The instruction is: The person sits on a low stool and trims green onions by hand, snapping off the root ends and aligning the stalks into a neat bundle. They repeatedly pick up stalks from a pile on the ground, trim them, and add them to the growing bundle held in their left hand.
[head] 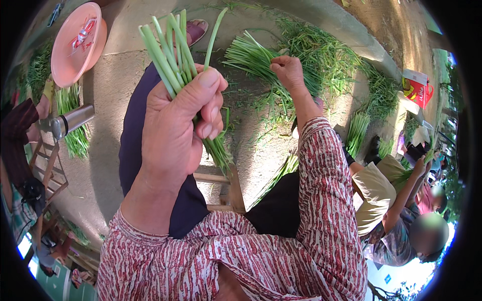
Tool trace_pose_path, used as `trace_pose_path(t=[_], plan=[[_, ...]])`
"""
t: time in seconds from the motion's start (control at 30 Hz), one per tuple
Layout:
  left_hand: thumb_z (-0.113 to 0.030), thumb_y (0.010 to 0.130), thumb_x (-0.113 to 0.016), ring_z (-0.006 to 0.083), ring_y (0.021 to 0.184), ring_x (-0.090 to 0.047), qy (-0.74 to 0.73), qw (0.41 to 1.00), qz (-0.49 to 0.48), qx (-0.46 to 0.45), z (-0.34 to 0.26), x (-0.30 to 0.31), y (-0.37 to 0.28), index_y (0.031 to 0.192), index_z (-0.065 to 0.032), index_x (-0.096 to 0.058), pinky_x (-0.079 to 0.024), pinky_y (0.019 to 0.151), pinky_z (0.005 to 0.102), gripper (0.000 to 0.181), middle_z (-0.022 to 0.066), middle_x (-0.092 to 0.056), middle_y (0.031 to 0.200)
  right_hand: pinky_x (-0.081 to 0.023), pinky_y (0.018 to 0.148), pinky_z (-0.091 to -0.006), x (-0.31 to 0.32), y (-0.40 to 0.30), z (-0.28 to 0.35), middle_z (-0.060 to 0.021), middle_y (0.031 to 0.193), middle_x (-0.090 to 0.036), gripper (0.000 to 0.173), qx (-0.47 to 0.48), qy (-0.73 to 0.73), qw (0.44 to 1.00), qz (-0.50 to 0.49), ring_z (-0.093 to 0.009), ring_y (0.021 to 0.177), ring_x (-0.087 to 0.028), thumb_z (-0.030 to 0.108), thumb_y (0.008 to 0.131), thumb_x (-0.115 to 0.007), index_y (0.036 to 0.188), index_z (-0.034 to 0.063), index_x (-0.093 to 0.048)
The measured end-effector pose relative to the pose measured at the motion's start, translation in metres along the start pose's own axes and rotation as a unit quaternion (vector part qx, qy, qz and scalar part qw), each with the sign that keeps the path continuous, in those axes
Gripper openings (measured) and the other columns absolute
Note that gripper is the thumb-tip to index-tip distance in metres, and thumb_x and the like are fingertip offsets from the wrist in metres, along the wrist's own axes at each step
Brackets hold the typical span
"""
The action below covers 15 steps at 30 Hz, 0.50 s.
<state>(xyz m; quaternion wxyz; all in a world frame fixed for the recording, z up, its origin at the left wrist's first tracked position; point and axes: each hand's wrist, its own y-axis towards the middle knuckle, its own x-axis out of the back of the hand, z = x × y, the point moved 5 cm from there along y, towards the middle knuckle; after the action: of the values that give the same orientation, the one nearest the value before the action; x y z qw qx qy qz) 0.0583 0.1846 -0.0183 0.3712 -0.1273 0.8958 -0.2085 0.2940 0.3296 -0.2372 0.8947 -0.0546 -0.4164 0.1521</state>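
My left hand (184, 109) is closed around a bunch of green stalks (165, 56), their thick pale ends pointing up and away, their thinner ends hanging below the fist. One thin stalk leans apart from the others beside the thumb. Farther out and to the right, my right hand (288, 71) touches a large pile of long green stalks (252, 56) on the ground, thumb and forefinger pinched together near a stalk. Whether a stalk is held between them cannot be told. Leafy green trimmings (320, 45) lie behind and right of the pile.
A pink plastic basin (77, 45) stands at the upper left, near a steel flask (73, 120) and another stalk bundle (71, 139). A wooden frame (235, 188) shows between my legs. People sit at both sides, one on the right holding stalks. A red bag (416, 88) lies at the right.
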Motion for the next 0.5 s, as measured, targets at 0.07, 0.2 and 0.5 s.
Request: trace_pose_path(t=[0.07, 0.2, 0.5], plan=[[-0.017, 0.093, -0.058, 0.0057, 0.046, -0.042, -0.002, 1.0, -0.012, 0.002, 0.002, -0.001, 0.002, 0.089, -0.0016, -0.059, -0.036, 0.045, 0.0219, 0.016, -0.0007, -0.049, 0.059, -0.051, 0.069, -0.0298, 0.018, 0.003, -0.003, -0.0107, 0.076, -0.069, 0.019, -0.024, 0.083, 0.996, 0.023, -0.019, 0.069, -0.065, 0.014, 0.069, -0.07, 0.084, 0.0035, -0.073], [-0.017, 0.09, -0.061, 0.006, 0.045, -0.043, -0.025, 0.999, -0.019, -0.005, 0.006, 0.004, 0.007, 0.086, -0.0023, -0.059, -0.035, 0.044, 0.0217, 0.015, -0.0009, -0.05, 0.058, -0.047, 0.063, -0.0248, 0.065, -0.01, 0.06, -0.0046, 0.073, -0.066, 0.016, -0.071, 0.234, 0.968, 0.057, -0.011, 0.066, -0.058, 0.008, 0.074, -0.07, 0.086, -0.002, -0.069], [-0.016, 0.088, -0.064, 0.0069, 0.044, -0.043, -0.047, 0.999, -0.013, -0.009, 0.014, 0.012, 0.017, 0.084, -0.004, -0.059, -0.035, 0.042, 0.0227, 0.014, -0.0004, -0.051, 0.06, -0.046, 0.067, -0.0245, 0.1, -0.109, 0.158, -0.0102, 0.088, -0.067, 0.012, -0.118, 0.524, 0.835, 0.121, -0.014, 0.074, -0.061, 0.007, 0.086, -0.062, 0.095, -0.0011, -0.061]])
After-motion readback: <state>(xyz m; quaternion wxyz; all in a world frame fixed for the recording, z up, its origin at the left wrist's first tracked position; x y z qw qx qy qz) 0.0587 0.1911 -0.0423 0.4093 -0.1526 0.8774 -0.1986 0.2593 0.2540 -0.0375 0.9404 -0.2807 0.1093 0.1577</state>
